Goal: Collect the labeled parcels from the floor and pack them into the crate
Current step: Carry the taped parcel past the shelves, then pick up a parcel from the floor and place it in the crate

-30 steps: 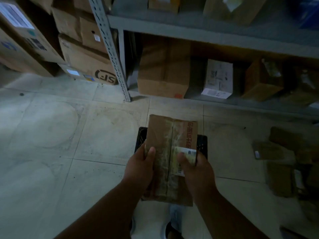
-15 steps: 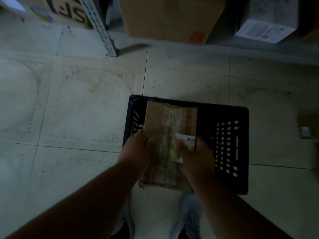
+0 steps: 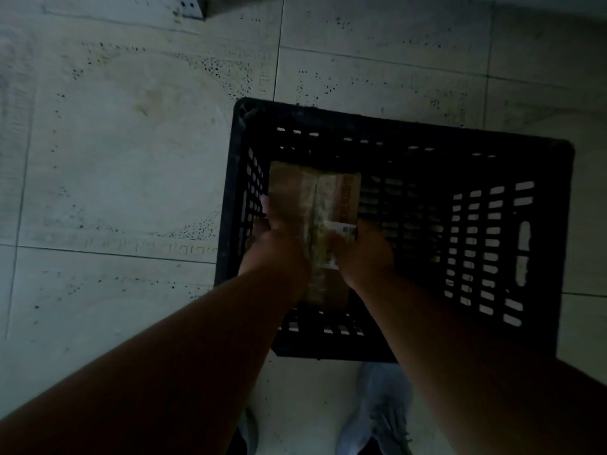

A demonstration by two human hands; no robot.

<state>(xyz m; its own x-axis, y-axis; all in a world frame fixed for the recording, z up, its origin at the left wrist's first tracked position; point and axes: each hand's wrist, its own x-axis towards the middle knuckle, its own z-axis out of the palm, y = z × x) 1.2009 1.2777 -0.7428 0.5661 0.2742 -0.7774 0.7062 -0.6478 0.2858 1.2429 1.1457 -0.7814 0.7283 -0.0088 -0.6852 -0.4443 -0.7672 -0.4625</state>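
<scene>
- A brown parcel [image 3: 315, 224] is held by both hands inside the black crate [image 3: 563, 244], close to its left wall.
- The left hand [image 3: 279, 247] is closed on the left edge of the parcel, and the right hand [image 3: 364, 251] is closed on the right edge, just by the white label [image 3: 345, 232].
- The parcel is held by its two long sides, most likely so that it can be put down flat and straight.
- It is kept near the left wall, probably so that room is left on the right for more parcels.
- The label is turned up, so it can be read from above.
- The picture is dark, so it cannot be told whether the parcel is resting on the bottom of the crate or is held a little above it.
- The crate is set on the pale tiled floor [image 3: 115, 159], just in front of two grey shoes [image 3: 384, 412].
- Its walls and bottom are full of small holes, and the floor is seen through them.
- Nothing else is seen in the crate; the right side looks bare.
- No other parcels are seen on the floor here, so the packing is judged to be only at its start.
</scene>
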